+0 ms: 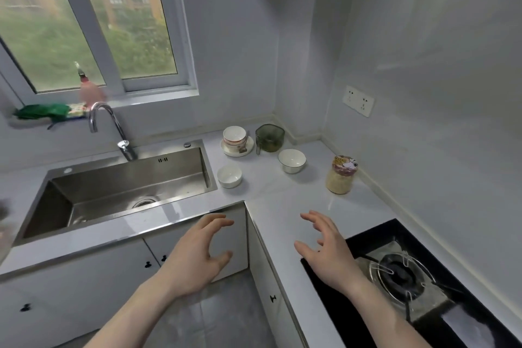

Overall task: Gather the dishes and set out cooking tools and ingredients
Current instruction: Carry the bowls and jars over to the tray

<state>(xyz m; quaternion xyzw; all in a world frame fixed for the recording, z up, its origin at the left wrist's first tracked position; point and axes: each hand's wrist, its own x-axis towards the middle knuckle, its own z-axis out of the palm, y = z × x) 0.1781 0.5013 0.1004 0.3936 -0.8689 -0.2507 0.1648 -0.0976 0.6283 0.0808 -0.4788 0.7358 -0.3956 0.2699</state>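
In the counter's far corner a patterned bowl (234, 136) sits on a white plate (229, 151) with a spoon. Beside it stands a green-tinted clear container (269, 138). A white bowl with a dark rim (292, 160) and a smaller plain white bowl (229, 175) stand nearer. A jar of pale grains (341, 175) with a patterned lid stands to the right. My left hand (197, 253) hovers over the cabinet corner, fingers loosely spread, holding nothing. My right hand (327, 248) hovers above the counter by the stove, also empty.
A steel sink (118, 192) with a curved tap (111, 128) lies to the left under the window. A gas stove (401, 277) sits at the right front. A pink bottle (89, 90) and a green cloth (42, 111) rest on the sill. A wall socket (358, 101) is mounted right.
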